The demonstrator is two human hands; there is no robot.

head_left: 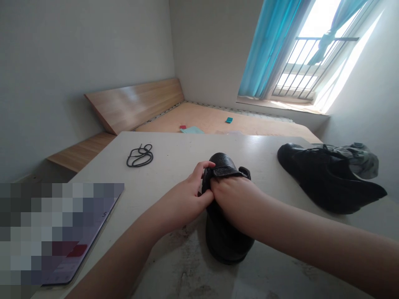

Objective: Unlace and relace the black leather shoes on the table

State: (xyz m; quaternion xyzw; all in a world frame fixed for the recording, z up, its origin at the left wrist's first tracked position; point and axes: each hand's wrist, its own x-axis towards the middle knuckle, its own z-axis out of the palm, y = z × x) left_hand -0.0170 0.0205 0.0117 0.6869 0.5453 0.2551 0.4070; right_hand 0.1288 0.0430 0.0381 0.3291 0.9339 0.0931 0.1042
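Note:
A black leather shoe (229, 247) rests on the white table in front of me, its toe pointing away and its heel toward me. My left hand (191, 193) grips the shoe's left side near the opening, thumb and fingers bent around the edge. Inside the opening, under the tongue, is my right hand (232, 197); its fingers are hidden there. To the right lies another black shoe (321, 178), with its lace at the top. A loose dark shoelace (140, 157) is coiled on the table at the far left.
The white table (168, 145) has dark smudges near me. A phone or tablet (84, 249), partly pixelated, sits at its left edge. Crumpled grey cloth or plastic (363, 160) is behind the right shoe. Beyond stands a bed (205, 114) with small coloured pieces on it.

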